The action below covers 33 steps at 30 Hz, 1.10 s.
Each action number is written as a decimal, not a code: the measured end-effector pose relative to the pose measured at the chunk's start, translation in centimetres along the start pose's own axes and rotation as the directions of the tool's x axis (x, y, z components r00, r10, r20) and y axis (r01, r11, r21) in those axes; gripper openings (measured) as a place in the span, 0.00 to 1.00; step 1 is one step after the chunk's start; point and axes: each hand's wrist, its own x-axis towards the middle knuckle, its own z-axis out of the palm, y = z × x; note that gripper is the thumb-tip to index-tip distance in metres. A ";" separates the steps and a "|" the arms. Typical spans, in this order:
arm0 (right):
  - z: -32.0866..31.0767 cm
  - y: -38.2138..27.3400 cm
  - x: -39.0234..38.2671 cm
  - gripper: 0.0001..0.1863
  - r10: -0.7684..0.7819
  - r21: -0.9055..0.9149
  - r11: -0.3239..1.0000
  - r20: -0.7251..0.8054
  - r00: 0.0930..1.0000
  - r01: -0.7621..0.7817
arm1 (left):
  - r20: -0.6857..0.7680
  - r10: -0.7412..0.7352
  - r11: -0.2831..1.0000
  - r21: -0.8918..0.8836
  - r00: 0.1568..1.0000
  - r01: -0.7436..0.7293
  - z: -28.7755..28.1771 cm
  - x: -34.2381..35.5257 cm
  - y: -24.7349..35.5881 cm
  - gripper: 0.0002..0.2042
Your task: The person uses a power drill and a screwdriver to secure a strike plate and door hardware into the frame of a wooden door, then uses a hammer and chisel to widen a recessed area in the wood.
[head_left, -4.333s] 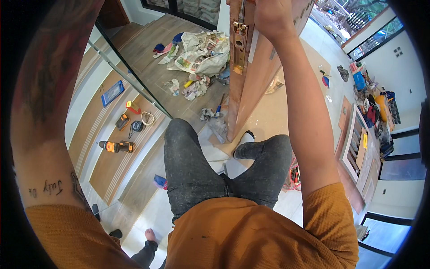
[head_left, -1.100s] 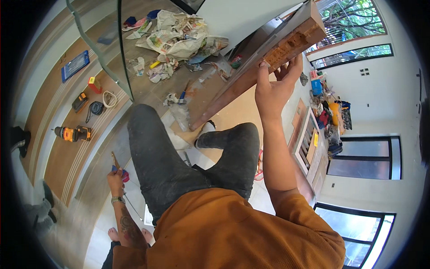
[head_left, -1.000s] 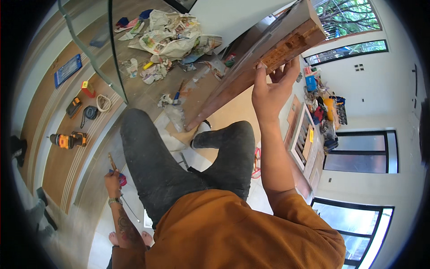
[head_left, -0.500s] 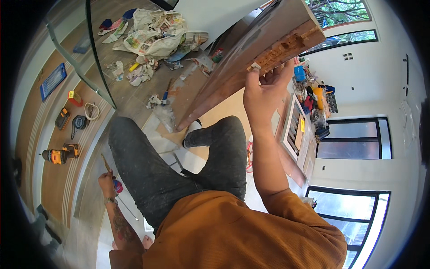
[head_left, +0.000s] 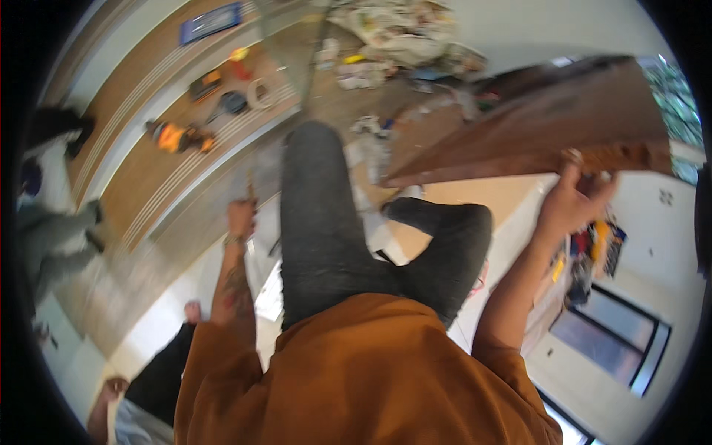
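Observation:
My right hand [head_left: 572,200] grips the long edge of a brown wooden door [head_left: 534,126], its thumb beside a rough cut recess [head_left: 623,158]. The door stretches diagonally from near my foot to the upper right. My left hand [head_left: 242,216] is low beside my left leg, closed on a slim tan tool [head_left: 251,180], too blurred to identify exactly. On the curved wooden steps [head_left: 148,189] lie an orange drill [head_left: 172,137], a black tape measure [head_left: 233,103], a red-yellow box [head_left: 239,65] and a blue flat case [head_left: 211,21].
A glass panel [head_left: 293,52] edges the steps. Crumpled paper [head_left: 393,26] covers floor beyond it. Co-workers appear at the lower left [head_left: 152,374] and left edge [head_left: 52,237]. Piled bags and tools [head_left: 597,252] sit by the right wall.
My left hand has dropped from high up to beside my leg, holding the tool. The metal lock plate seen earlier is out of sight. The view has swung, putting the door farther right.

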 end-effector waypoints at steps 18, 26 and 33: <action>3.8 -2.8 -1.5 0.36 0.123 -0.236 0.962 -0.069 0.990 -0.136 | -0.445 -0.290 0.948 -0.013 0.847 0.317 -3.0 15.9 5.5 0.20; 4.4 -0.9 -1.0 0.35 0.083 -0.226 0.971 0.024 0.996 -0.075 | -0.485 -0.281 0.925 0.093 0.828 0.368 -1.4 20.3 3.1 0.23; 2.2 0.1 0.7 0.33 -0.020 -0.271 0.962 -0.021 1.000 0.013 | -0.455 -0.142 0.965 0.134 0.879 0.225 2.0 24.4 3.8 0.22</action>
